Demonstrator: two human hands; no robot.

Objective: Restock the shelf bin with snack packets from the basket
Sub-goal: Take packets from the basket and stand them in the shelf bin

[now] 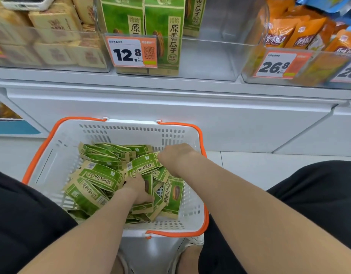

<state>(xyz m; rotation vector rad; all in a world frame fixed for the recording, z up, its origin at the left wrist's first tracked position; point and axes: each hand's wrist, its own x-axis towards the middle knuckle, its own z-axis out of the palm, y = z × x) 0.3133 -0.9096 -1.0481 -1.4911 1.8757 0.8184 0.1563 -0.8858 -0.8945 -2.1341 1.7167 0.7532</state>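
A white basket [119, 133] with orange handles sits on the floor below me, holding several green and tan snack packets [99, 175]. Both my hands are down inside it. My right hand [175, 158] grips the end of one green packet [144, 165] lying on top of the pile. My left hand [138, 189] is pushed among the packets, fingers curled round one packet [147, 185] near the middle. Above, the clear shelf bin [208, 58] holds three upright green packets [162, 36] on its left side, with its right side bare.
A 12.8 price tag [131, 51] hangs on the bin's front. A bin of tan packets [52, 36] stands to the left, a bin of orange packets [301, 36] to the right. A white cabinet front [170, 107] runs under the shelf. My knees flank the basket.
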